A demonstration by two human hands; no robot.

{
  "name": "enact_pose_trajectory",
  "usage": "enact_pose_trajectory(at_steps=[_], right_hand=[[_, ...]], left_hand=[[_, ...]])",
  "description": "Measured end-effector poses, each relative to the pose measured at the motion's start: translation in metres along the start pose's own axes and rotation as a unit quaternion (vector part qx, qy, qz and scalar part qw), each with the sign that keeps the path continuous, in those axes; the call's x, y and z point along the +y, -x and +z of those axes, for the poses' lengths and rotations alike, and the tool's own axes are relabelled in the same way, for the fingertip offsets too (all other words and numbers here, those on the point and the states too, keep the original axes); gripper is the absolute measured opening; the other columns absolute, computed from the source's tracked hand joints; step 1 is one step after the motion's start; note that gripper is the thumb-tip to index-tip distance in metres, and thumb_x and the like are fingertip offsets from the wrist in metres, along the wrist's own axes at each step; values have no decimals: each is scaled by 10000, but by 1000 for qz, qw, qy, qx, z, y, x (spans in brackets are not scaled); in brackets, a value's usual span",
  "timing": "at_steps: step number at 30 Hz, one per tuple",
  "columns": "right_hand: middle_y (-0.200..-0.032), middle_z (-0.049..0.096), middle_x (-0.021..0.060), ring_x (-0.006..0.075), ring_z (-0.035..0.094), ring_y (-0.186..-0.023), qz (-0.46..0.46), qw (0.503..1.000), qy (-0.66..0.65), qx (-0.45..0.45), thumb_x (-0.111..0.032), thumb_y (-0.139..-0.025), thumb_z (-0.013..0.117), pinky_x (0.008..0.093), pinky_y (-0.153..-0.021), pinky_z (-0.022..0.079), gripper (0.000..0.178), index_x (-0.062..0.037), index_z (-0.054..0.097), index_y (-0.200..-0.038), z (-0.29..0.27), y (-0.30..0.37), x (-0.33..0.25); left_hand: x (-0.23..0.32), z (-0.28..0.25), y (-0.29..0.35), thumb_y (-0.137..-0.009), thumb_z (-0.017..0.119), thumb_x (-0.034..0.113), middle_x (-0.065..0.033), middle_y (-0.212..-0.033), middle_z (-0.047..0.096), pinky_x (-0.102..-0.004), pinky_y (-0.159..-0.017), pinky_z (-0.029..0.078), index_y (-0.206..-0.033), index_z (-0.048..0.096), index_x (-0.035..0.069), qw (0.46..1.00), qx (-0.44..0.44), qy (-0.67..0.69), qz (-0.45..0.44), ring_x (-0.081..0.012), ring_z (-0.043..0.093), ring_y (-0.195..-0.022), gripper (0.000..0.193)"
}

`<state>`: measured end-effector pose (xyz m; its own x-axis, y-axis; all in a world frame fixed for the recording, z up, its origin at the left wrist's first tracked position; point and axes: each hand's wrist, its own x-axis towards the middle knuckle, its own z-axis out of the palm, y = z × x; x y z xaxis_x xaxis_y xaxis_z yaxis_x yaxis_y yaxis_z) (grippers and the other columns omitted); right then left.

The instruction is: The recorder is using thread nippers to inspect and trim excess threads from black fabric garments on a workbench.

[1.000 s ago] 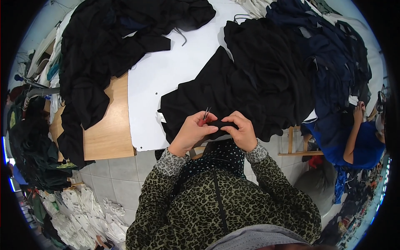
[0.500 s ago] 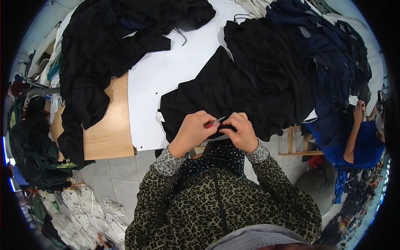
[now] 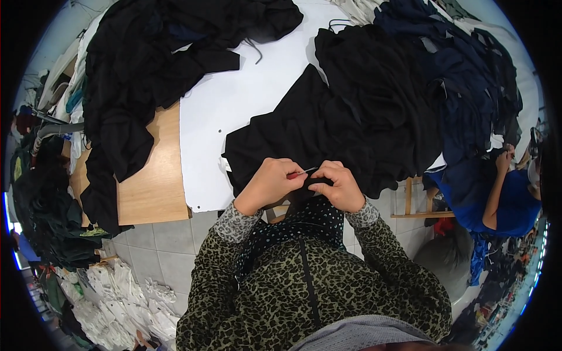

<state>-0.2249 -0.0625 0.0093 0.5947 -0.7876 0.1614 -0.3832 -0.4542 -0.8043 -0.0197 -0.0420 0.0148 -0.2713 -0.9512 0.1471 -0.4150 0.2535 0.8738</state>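
Pinching black cloth (image 3: 363, 123) in the right hand (image 3: 339, 188), gripping a red-handled tool (image 3: 294, 175) in the left hand (image 3: 268, 182).
Best to keep the pinched edge taut, bring the tool in slowly and aim it clear of the right hand. Hard to tell whether pinching cloth with the left as well. To describe the cloth: plain, matte, soft-looking, deeply creased, lying in loose folds across the near side of the white table (image 3: 205, 146), bunched toward the right, showing a small white tag (image 3: 227, 165) at its left edge.
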Motion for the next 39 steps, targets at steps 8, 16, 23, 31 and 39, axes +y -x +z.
enact_pose_trajectory(at_steps=[8,16,23,31,39], right_hand=[[-754,570,70,233,555,-740,31,997,-76,6,-117,-730,734,315,-744,408,207,-6,633,-873,-2,0,9],[-767,562,76,209,551,-745,23,992,-119,33,-20,-719,716,292,-677,429,197,20,624,-889,-4,0,11],[-807,532,43,147,517,-759,76,980,-184,31,-17,-751,705,250,-702,413,188,37,618,-908,-2,4,11],[-829,522,28,124,505,-785,112,947,-297,51,-8,-763,695,237,-725,403,170,32,622,-911,9,7,12],[-813,533,37,141,522,-771,67,975,-195,86,-15,-741,711,248,-713,413,188,20,628,-905,12,7,11]], left_hand=[[-1,-1,7,-811,685,96,38,-590,465,-201,-491,339,-825,670,-17,981,28,164,-95,-23,413,-547,114],[-6,-2,14,-766,716,63,-4,-914,588,-187,-596,381,-973,690,26,983,71,161,-59,-36,462,-676,211],[-4,8,17,-714,793,136,-34,-1021,595,-221,-738,461,-1107,646,40,990,31,138,12,-88,560,-844,430],[-4,27,21,-714,787,53,46,-861,597,-148,-606,417,-1083,633,-7,940,21,301,-162,-3,501,-684,405],[-5,21,20,-713,761,-6,13,-967,576,-190,-726,445,-1045,587,8,910,28,367,-190,-55,516,-820,375]])
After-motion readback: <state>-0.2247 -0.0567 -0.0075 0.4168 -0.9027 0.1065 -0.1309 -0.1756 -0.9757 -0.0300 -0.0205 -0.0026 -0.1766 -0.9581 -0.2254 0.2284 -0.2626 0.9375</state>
